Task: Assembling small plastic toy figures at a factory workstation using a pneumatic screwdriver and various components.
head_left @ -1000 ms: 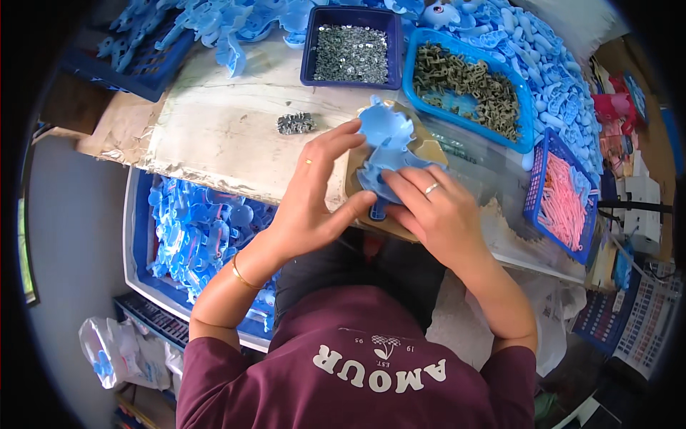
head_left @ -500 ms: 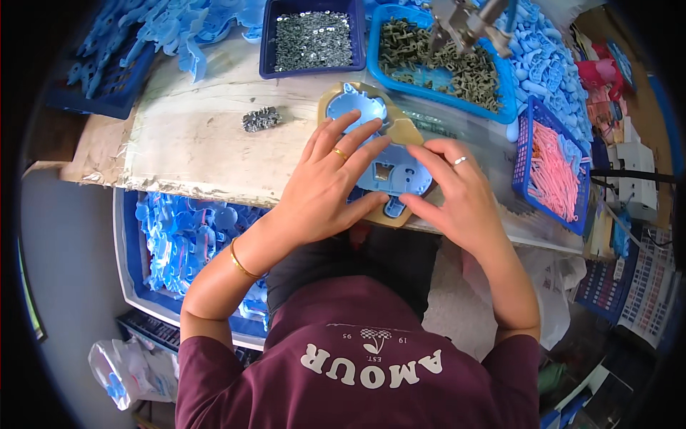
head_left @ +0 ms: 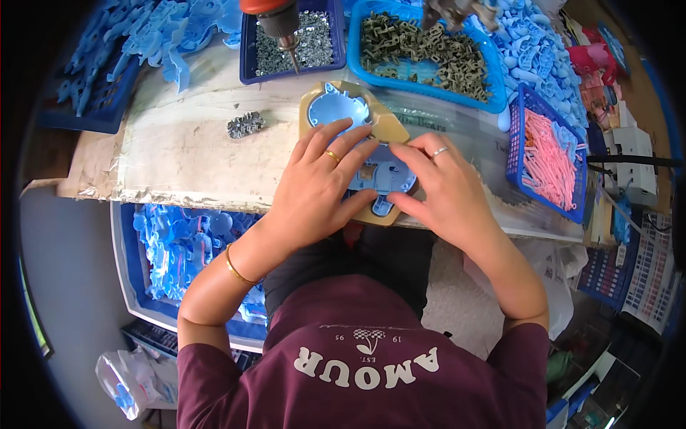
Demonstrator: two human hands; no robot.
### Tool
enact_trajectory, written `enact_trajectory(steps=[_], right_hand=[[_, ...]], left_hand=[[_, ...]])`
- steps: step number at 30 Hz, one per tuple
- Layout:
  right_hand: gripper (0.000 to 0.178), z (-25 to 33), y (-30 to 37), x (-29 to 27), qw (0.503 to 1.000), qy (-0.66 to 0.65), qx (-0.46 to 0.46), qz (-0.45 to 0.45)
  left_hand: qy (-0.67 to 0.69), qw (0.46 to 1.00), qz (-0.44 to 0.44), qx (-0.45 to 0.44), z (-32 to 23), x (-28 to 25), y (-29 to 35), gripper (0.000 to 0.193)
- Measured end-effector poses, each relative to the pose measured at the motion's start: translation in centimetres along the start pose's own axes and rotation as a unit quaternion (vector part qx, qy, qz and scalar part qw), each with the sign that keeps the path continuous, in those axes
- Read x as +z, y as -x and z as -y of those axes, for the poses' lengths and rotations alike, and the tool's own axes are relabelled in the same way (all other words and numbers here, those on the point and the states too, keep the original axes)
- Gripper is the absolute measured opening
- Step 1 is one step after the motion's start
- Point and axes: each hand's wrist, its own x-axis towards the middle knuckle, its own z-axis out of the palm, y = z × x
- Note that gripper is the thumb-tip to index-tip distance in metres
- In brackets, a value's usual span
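A blue plastic toy shell half (head_left: pixel 391 175), with a round hollow top and a wider body, lies hollow side up in a tan holding block (head_left: pixel 390 129). Across its left and middle part rests my left hand (head_left: pixel 319 171), fingers spread flat over it. My right hand (head_left: pixel 446 182) grips the shell's right side, with index finger at the upper edge and thumb at the lower. Its other fingers are curled. Both hands cover part of the shell; anything small under the fingertips is hidden.
A power screwdriver (head_left: pixel 279 28) hangs point down beyond the hands. Behind are a tray of small metal parts (head_left: pixel 339 43) and a light-blue tray of dark metal clips (head_left: pixel 351 58). A basket of pink sticks (head_left: pixel 513 154) stands right; a metal cluster (head_left: pixel 245 124) lies left; a bin of blue shells (head_left: pixel 121 250) sits below.
The power screwdriver has come into view at the top. The view has shifted, so the bench items appear farther left. Both hands stay on the shell, with little change in grip.
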Motion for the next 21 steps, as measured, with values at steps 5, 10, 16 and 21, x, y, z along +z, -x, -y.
enact_trajectory(steps=[5, 10, 16, 21], right_hand=[[0.046, -1.4, -1.0, -1.1, 0.998, -0.048, 0.010, 0.043], [0.016, -10.0, -5.7, -4.3, 0.991, 0.024, 0.078, -0.105], [0.015, -18.5, -10.9, -2.4, 0.966, 0.225, 0.048, -0.120], [0.015, -18.8, -11.3, -2.8, 0.965, 0.240, 0.050, -0.091]], left_hand=[[-0.002, 1.000, 0.011, -0.007, 0.2, 0.0, -0.1, 0.061], [-0.009, 1.000, 0.013, -0.005, -0.1, 0.1, 0.0, 0.062], [-0.008, 1.000, 0.012, -0.006, 0.0, 0.2, -0.1, 0.063], [-0.010, 1.000, 0.007, -0.005, 0.0, 0.3, 0.1, 0.063]])
